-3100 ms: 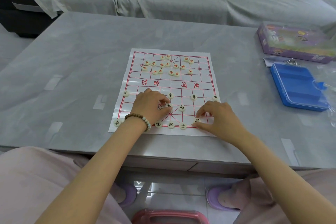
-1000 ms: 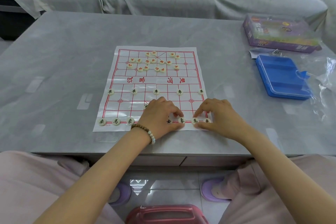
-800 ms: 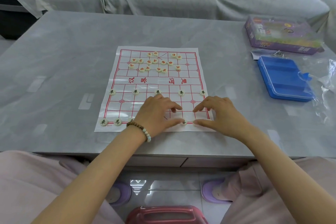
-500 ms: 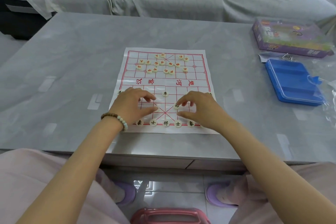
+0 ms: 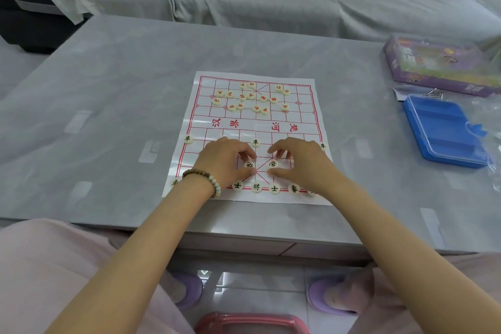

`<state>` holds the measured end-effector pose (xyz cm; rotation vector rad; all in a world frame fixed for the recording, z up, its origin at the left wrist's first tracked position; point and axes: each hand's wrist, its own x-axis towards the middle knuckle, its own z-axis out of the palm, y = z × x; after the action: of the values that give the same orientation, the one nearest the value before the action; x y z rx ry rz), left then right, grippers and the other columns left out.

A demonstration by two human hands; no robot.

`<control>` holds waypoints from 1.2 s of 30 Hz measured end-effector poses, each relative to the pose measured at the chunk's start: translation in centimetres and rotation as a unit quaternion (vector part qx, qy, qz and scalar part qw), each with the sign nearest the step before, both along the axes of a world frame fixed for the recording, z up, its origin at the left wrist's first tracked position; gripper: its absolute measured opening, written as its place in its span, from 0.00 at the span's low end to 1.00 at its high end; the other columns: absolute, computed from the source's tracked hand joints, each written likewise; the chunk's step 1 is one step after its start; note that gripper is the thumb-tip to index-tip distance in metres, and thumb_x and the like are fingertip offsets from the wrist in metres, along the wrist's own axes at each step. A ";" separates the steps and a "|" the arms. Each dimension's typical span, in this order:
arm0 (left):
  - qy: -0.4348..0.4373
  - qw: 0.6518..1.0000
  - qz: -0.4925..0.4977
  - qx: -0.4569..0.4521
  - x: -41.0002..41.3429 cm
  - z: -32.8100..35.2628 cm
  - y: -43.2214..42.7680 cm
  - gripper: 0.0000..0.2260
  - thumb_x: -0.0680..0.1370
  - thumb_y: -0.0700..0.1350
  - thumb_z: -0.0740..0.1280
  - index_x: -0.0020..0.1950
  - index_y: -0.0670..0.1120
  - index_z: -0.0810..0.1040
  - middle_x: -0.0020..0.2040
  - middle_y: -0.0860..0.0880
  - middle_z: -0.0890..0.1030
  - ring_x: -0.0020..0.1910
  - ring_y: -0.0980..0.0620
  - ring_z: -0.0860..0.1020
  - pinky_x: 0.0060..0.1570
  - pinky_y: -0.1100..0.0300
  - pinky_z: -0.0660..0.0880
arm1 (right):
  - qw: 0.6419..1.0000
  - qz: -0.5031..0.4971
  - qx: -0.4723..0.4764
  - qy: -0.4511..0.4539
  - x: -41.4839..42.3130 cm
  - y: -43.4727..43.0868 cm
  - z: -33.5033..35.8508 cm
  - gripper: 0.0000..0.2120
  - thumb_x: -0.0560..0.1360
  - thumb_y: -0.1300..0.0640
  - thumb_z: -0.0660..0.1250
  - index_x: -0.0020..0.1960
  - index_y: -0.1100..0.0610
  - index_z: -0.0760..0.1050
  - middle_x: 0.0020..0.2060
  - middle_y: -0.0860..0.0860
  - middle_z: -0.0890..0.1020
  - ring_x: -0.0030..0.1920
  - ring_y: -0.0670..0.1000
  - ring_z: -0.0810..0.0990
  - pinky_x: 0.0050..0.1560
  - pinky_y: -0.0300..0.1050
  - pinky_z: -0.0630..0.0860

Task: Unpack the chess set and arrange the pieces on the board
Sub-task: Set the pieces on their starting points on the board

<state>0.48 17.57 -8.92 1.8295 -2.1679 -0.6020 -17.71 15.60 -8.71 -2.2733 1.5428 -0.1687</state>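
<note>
head view — left hand (image 5: 224,163) pinches a black-lettered piece (image 5: 249,164), right hand (image 5: 305,166) a second piece (image 5: 273,163), fingers curled, on the paper board (image 5: 305,112).

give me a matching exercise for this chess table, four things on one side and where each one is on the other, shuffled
Things
1. blue case
2. purple box
3. red-lettered pieces
4. bead bracelet

Places
A. clustered loosely on the far half of the board
B. around the wrist of the left hand
C. right of the board, on the nearer side
D. far right of the table, closest to the sofa

Pairs: 1-C, 2-D, 3-A, 4-B
</note>
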 end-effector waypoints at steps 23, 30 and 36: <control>0.027 0.999 -0.019 0.008 -4.0 0.1 -1.5 0.11 0.74 0.50 0.68 0.57 0.55 0.76 0.45 0.59 0.74 0.47 0.56 0.70 0.54 0.58 0.71 | 0.993 -0.077 -0.067 0.067 -5.9 -0.4 -0.4 0.13 0.72 0.44 0.68 0.54 0.47 0.77 0.50 0.46 0.78 0.52 0.47 0.74 0.52 0.40 0.62; 0.022 1.000 -0.017 0.001 -3.9 -0.1 -1.5 0.13 0.73 0.53 0.69 0.57 0.56 0.75 0.48 0.59 0.77 0.48 0.57 0.70 0.52 0.60 0.70 | 0.995 -0.071 -0.056 0.040 -6.0 -0.9 -0.4 0.14 0.73 0.45 0.67 0.57 0.46 0.75 0.50 0.44 0.77 0.52 0.46 0.73 0.52 0.39 0.61; -0.020 1.000 -0.001 -0.021 -4.2 -0.3 -1.5 0.14 0.71 0.60 0.68 0.52 0.55 0.77 0.46 0.58 0.78 0.46 0.57 0.71 0.46 0.62 0.69 | 0.994 -0.076 -0.068 0.027 -6.0 -0.6 -0.7 0.13 0.73 0.45 0.67 0.56 0.47 0.76 0.48 0.45 0.77 0.51 0.48 0.74 0.51 0.40 0.62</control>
<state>-3.68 16.11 -9.20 1.8334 -2.1901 -0.5211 -23.74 14.97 -9.42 -2.2778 1.7848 -0.2636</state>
